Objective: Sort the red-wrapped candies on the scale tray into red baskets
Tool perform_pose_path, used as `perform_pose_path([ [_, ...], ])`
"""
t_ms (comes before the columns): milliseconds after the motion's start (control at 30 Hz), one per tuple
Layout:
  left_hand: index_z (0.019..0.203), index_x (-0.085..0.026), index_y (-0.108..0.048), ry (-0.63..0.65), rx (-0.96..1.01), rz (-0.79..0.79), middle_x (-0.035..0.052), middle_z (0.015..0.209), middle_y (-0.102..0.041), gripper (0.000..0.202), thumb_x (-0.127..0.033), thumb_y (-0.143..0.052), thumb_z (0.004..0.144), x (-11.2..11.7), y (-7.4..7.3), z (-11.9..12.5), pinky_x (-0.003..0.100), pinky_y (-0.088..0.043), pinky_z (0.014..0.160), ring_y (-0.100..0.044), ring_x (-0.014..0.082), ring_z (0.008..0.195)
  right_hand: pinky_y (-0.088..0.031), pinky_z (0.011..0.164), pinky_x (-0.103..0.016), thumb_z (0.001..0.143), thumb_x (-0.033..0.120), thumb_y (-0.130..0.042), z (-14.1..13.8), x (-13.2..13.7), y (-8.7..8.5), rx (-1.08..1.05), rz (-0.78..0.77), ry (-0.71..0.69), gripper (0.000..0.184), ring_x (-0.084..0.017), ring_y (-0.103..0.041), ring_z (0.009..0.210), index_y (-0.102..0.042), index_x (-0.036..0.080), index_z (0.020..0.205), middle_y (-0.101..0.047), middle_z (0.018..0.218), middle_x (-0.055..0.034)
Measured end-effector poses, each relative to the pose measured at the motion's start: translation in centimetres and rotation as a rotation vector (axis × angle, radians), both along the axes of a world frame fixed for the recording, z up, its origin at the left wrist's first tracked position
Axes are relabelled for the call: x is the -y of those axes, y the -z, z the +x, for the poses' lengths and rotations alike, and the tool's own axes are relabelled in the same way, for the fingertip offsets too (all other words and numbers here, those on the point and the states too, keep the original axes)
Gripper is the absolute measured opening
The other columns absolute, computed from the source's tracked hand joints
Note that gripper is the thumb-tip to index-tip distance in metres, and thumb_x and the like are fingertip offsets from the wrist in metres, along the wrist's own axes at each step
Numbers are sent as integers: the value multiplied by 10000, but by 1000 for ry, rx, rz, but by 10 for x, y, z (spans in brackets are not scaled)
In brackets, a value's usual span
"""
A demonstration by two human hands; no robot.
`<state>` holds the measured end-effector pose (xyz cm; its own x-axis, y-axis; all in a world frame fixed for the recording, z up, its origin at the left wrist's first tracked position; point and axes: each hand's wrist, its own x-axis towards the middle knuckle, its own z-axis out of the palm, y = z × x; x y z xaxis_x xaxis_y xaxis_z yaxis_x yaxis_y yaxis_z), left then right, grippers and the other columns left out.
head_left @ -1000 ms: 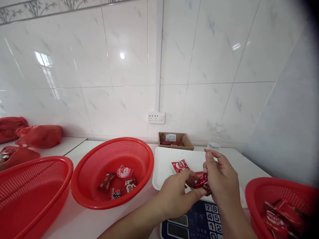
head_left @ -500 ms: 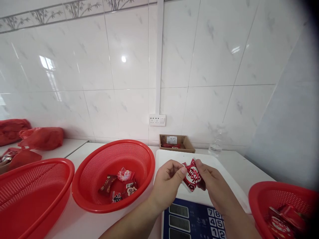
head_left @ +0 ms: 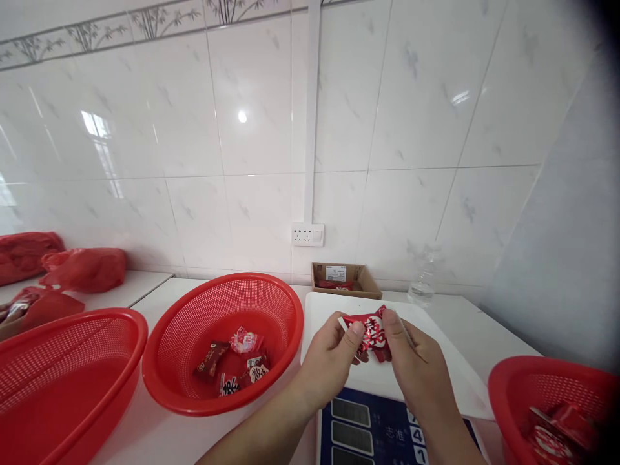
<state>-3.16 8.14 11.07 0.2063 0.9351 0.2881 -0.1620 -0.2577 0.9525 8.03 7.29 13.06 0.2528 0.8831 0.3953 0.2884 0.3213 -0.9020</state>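
Observation:
Between my two hands is a small red candy packet (head_left: 372, 330) with white printed characters. My left hand (head_left: 334, 355) pinches its left end between thumb and fingers. On the other end, my right hand (head_left: 411, 358) grips it, thumb on top and fingers behind. The packet is held above the white pan of a weighing scale (head_left: 436, 329), whose blue panel (head_left: 382, 426) lies under my wrists. To the left of my hands, a round red plastic basket (head_left: 223, 284) holds several wrapped sweets (head_left: 245, 340).
A second red basket (head_left: 58, 361) stands at the far left, and another (head_left: 547, 374) with packets at the right. Behind the scale are a small cardboard box (head_left: 372, 284) and a clear plastic bottle (head_left: 423, 281). Red bags (head_left: 90, 268) lie at the back left by the tiled wall.
The packet has turned from tilted to more level, and my right thumb now lies over its face. My right hand has shifted slightly left across the scale's keys.

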Motion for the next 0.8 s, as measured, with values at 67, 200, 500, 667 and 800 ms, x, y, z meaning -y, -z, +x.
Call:
perform_pose_path([
  [67, 742, -140, -500, 8, -28, 10, -2, 620, -512, 444, -562, -399, 837, 1, -1, 0, 237, -401, 607, -495, 105, 599, -334, 469, -248, 760, 656, -430, 0, 0, 1, -12, 8, -38, 526, -132, -405, 483, -434, 204, 492, -458, 456, 13],
  [200, 692, -144, -500, 14, 33, 39, 2, 591, -529, 452, -562, -406, 836, 1, -1, 1, 235, -405, 604, -492, 109, 578, -322, 456, -250, 739, 700, -412, 0, -1, 4, -35, 7, -107, 557, -126, -394, 470, -439, 201, 493, -438, 455, 14],
  [500, 725, -130, -526, 23, 109, -11, 2, 588, -525, 424, -533, -449, 831, -3, 3, 1, 227, -396, 591, -483, 103, 573, -314, 485, -268, 744, 717, -371, 2, -8, 11, 65, -89, -133, 574, -140, -416, 480, -417, 207, 485, -455, 461, 6],
  [667, 685, -133, -522, 29, 64, -20, -12, 555, -498, 458, -546, -408, 846, -2, 1, 1, 223, -382, 583, -481, 95, 553, -306, 498, -276, 757, 720, -330, 3, -7, 8, 162, -64, -64, 583, -154, -424, 482, -397, 218, 468, -463, 454, 2],
  [800, 722, -131, -541, 26, 77, 6, -10, 579, -510, 440, -537, -423, 842, -2, 2, 1, 228, -394, 597, -486, 98, 567, -296, 492, -273, 761, 718, -329, -1, -2, 3, 115, -39, -63, 581, -148, -401, 477, -388, 221, 467, -451, 452, 7],
])
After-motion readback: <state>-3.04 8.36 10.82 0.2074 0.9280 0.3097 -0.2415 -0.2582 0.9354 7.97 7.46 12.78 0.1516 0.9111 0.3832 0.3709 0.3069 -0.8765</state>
